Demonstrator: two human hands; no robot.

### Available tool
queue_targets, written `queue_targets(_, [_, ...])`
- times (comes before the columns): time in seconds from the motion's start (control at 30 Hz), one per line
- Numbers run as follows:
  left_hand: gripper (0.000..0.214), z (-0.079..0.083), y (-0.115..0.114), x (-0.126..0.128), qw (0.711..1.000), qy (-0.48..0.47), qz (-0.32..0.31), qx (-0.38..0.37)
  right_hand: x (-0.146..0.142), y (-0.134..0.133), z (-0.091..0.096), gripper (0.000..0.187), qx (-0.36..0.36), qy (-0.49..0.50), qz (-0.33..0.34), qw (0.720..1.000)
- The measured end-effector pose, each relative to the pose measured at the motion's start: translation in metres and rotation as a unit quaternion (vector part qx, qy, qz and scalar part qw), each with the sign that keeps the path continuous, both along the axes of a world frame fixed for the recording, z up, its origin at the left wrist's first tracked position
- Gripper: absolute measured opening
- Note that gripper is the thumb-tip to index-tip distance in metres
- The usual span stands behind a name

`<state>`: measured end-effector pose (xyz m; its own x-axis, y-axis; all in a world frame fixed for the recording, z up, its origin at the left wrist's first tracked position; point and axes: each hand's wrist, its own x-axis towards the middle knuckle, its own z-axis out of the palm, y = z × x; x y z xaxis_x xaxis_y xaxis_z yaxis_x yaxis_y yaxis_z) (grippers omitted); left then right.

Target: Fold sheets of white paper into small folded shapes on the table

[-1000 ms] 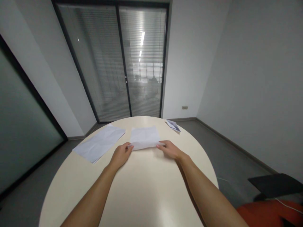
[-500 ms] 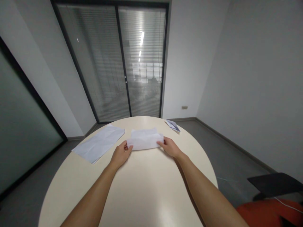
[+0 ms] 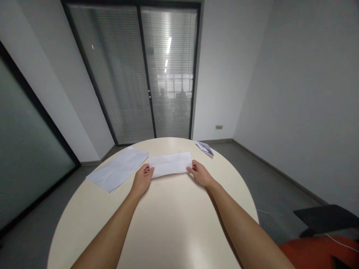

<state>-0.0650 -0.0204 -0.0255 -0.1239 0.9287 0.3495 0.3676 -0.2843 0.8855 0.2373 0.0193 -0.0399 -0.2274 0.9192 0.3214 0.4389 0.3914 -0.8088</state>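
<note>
A white sheet of paper (image 3: 171,163) lies folded over into a flat strip near the far side of the round cream table (image 3: 157,224). My left hand (image 3: 142,179) pinches its left end with curled fingers. At the strip's right end my right hand (image 3: 199,173) grips the paper in the same way. Both forearms reach straight across the tabletop.
A larger creased white sheet (image 3: 117,169) lies flat to the left of the strip. A small folded paper piece (image 3: 205,148) sits at the table's far right rim. A dark chair part (image 3: 325,218) and something orange-red (image 3: 319,254) stand at lower right.
The near half of the sheet has been folded over away from me onto the far half, and both hands moved forward with it. The paper now lies as a narrower strip.
</note>
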Motion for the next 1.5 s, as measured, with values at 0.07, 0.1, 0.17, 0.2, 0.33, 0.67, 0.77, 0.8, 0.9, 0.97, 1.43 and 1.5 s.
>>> queue_targets(0.07, [0.046, -0.004, 0.001, 0.002, 0.999, -0.032, -0.032, -0.01, 0.0, 0.003, -0.002, 0.03, 0.01, 0.002, -0.01, 1.0])
queue_targets(0.1, [0.049, -0.005, 0.002, 0.002, 0.998, -0.044, -0.05, -0.017, 0.0, 0.004, -0.002, 0.03, 0.013, 0.007, -0.013, 1.0])
queue_targets(0.17, [0.052, -0.008, 0.002, 0.004, 0.995, -0.056, -0.079, -0.029, 0.001, 0.006, -0.003, 0.03, 0.015, 0.019, -0.018, 1.0])
queue_targets(0.2, [0.052, -0.009, 0.002, 0.004, 0.994, -0.059, -0.088, -0.032, 0.001, 0.007, -0.003, 0.031, 0.014, 0.025, -0.019, 0.999])
queue_targets(0.33, [0.046, -0.009, 0.001, 0.003, 0.994, -0.043, -0.094, -0.029, 0.0, 0.008, -0.005, 0.033, -0.001, 0.055, -0.007, 0.998])
queue_targets(0.67, [0.043, -0.006, 0.002, 0.0, 0.996, -0.035, -0.077, -0.028, 0.001, 0.005, -0.006, 0.043, -0.012, 0.033, -0.002, 0.999])
queue_targets(0.77, [0.043, -0.007, 0.003, 0.0, 0.996, -0.036, -0.074, -0.023, 0.002, 0.004, -0.003, 0.047, 0.007, 0.008, -0.024, 1.0])
queue_targets(0.8, [0.043, -0.008, 0.003, 0.0, 0.997, -0.036, -0.07, -0.022, 0.002, 0.004, -0.002, 0.048, 0.011, 0.007, -0.025, 1.0])
queue_targets(0.9, [0.044, -0.009, 0.004, 0.0, 0.997, -0.039, -0.058, -0.02, 0.001, 0.005, -0.001, 0.051, 0.018, 0.018, -0.026, 0.999])
queue_targets(0.97, [0.046, -0.011, 0.005, 0.0, 0.997, -0.044, -0.057, -0.022, 0.001, 0.005, -0.001, 0.052, 0.016, 0.026, -0.03, 0.999])
queue_targets(1.43, [0.061, -0.012, 0.004, 0.001, 0.998, -0.041, -0.016, -0.049, 0.002, 0.001, 0.0, 0.053, 0.014, -0.007, -0.061, 0.998])
queue_targets(1.5, [0.063, -0.013, 0.003, 0.0, 0.998, -0.038, -0.017, -0.048, 0.002, 0.002, -0.001, 0.051, 0.016, -0.012, -0.063, 0.998])
